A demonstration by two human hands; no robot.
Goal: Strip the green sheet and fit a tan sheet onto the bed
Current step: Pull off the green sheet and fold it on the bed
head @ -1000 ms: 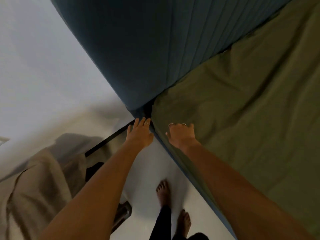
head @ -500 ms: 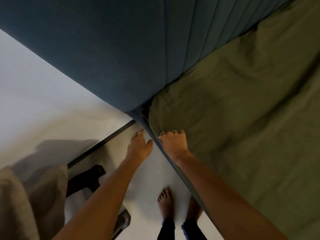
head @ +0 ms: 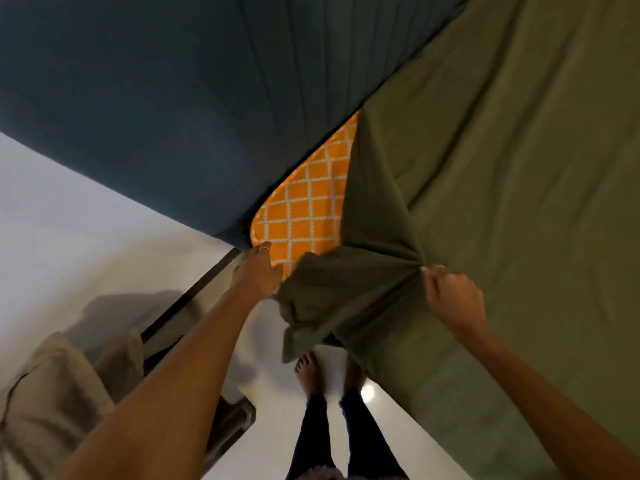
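I am pinching a gathered fold of the green sheet [head: 485, 209] in my right hand [head: 450, 299] at the bed's head corner, while my left hand [head: 258, 271] is resting open on the orange mattress [head: 304, 206]. The sheet is running lengthwise away from the headboard [head: 207, 98]; pulling sideways could snag its other corners.

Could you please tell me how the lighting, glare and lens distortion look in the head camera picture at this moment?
Head view: dim, warm light; a small bright glare spot on the floor by the feet; a soft shadow on the wall. Wide-angle bending curves the blue headboard. The orange patterned mattress is sharp, as is the green sheet pinched in the right hand; the forearms at the bottom edge look soft.
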